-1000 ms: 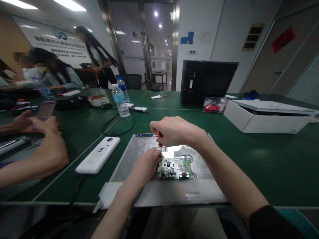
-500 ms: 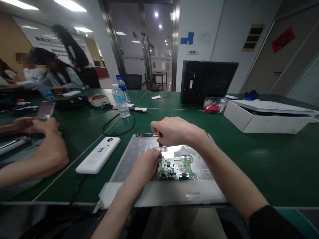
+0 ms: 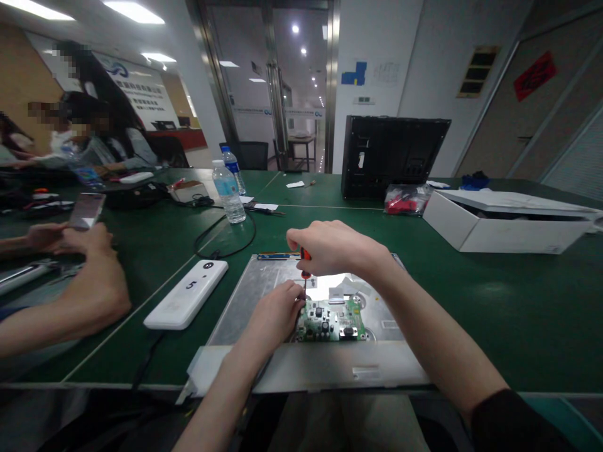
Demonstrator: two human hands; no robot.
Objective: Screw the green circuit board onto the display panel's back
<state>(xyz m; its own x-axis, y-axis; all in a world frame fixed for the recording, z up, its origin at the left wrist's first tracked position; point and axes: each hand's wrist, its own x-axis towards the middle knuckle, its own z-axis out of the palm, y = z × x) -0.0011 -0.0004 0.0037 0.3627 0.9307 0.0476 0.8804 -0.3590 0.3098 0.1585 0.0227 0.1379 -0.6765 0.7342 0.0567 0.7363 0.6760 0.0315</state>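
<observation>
My right hand (image 3: 327, 248) is closed round the red and black handle of a screwdriver (image 3: 306, 274), which stands upright with its shaft pointing down. The tip meets the upper left corner of a green circuit board (image 3: 330, 319). Beside that corner, the fingers of my left hand (image 3: 277, 311) are pinched together around the screwdriver's lower end; whether they hold a screw or the shaft is hidden. The board lies on the silver metal back of a flat display panel (image 3: 240, 307), which rests at the table's front edge.
A white power bank marked 5 (image 3: 187, 295) lies left of the panel. Behind it stand water bottles (image 3: 228, 194) and a black cable. A black monitor (image 3: 393, 157) and a white box (image 3: 509, 220) are at the back right. A co-worker's hands (image 3: 89, 238) hold a phone at left.
My hands and the screwdriver stay almost in place, with only a slight shift of the right hand. In the background, a standing person has moved to the left.
</observation>
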